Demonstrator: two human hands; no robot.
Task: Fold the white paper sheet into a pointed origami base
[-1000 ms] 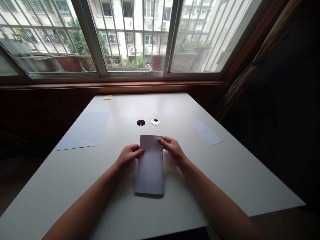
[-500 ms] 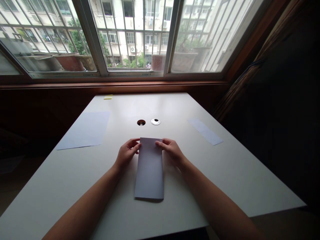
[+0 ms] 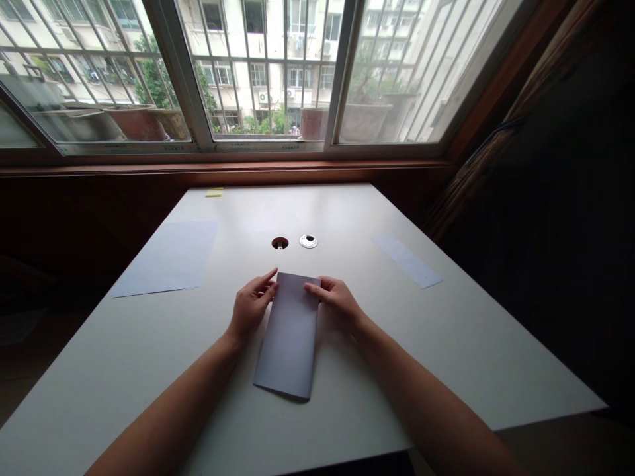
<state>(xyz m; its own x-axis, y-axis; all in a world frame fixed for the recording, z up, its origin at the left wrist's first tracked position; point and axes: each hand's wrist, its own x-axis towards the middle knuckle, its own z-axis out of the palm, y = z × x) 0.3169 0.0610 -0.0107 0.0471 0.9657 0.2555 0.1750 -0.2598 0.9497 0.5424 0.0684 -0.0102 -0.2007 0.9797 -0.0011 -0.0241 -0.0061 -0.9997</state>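
Over a smooth white tabletop, a long, lilac-grey rectangle of seemingly folded paper slants between two bare hands.
Half a second ago it lay nearly straight towards the person; now its near end has swung left, while its far end stays just short of the round, brown-edged hole. The right hand pinches the far right corner, thumb on top, the fingers beneath mostly hidden. The left hand has straightened its index finger, which points up beside the far left corner, apart from the thumb at the paper's left edge; whether it grips anything cannot be told. The right hand probably carries the hold while the left guides, so the paper seems to be getting realigned rather than pressed.
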